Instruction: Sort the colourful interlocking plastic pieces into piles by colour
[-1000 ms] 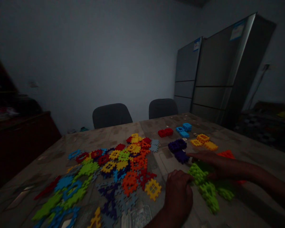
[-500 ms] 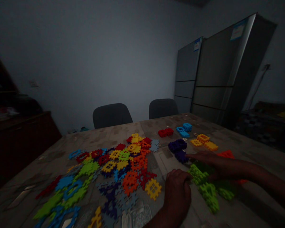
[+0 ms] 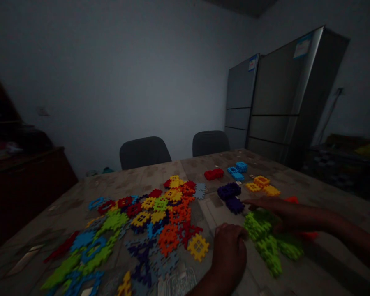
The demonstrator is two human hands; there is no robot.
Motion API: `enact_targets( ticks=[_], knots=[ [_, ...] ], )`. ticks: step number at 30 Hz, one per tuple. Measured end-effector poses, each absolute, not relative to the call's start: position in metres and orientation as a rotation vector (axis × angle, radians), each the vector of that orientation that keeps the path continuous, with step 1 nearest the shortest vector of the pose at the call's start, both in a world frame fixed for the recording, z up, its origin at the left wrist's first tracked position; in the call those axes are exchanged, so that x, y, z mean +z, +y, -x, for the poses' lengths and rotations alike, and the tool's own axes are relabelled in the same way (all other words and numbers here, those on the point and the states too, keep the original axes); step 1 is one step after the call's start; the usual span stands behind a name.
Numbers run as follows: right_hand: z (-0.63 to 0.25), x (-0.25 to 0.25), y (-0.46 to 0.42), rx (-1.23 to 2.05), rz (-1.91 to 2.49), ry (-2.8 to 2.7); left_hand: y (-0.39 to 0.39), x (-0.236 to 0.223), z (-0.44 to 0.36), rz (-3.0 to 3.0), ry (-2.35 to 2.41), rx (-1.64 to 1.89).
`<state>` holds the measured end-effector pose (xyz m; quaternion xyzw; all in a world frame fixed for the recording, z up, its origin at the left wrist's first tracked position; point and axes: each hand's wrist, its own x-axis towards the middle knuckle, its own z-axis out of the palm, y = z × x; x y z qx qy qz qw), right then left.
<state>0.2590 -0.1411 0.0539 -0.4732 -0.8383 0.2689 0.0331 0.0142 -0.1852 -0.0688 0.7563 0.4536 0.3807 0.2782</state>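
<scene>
My right hand (image 3: 277,211) reaches in from the right over bright green interlocking blocks (image 3: 259,226). Its index finger stretches left, close to the dark purple blocks (image 3: 230,191); the other fingers are partly hidden. Under and beside that hand lies another green piece (image 3: 290,246), slightly blurred. My left hand (image 3: 230,250) rests on the table with its fingers curled, just left of the green blocks. Its fingertips are near their edge, and whatever lies inside the curl is hidden. A yellow window-shaped piece (image 3: 198,247) lies flat to the left of this hand.
A wide spread of loose toothed pieces (image 3: 169,238) covers the left and middle of the table (image 3: 203,164). Red (image 3: 213,174), light blue (image 3: 237,172) and orange-yellow blocks (image 3: 262,183) sit farther back. Two chairs (image 3: 144,153) stand behind, with a refrigerator (image 3: 274,90) at right.
The view has shifted slightly. Both hands keep nearly the same places, while the green piece beside my right hand shows more fully than before.
</scene>
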Motion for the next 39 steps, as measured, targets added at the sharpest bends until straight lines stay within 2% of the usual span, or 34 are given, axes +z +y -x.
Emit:
enact_targets(
  ticks=[6, 17, 26, 33, 39],
  knots=[
    [-0.253, 0.045, -0.139, 0.812, 1.423, -2.549, -0.188, -0.071, -0.013, -2.105, 1.162, 0.996],
    [-0.292, 0.060, -0.142, 0.727, 1.521, -2.435, -0.186, -0.073, -0.012, -2.132, 1.127, 1.019],
    [-0.291, 0.035, -0.130, 0.732, 1.559, -2.481, -0.187, -0.075, -0.013, -2.150, 1.112, 1.013],
    [-0.291, 0.047, -0.132, 0.547, 1.600, -2.405, -0.187, -0.075, -0.014, -2.107, 1.117, 1.074],
    [-0.259, 0.051, -0.134, 0.438, 1.438, -2.327, -0.198, -0.075, 0.008, -2.105, 1.087, 1.147]
  ],
)
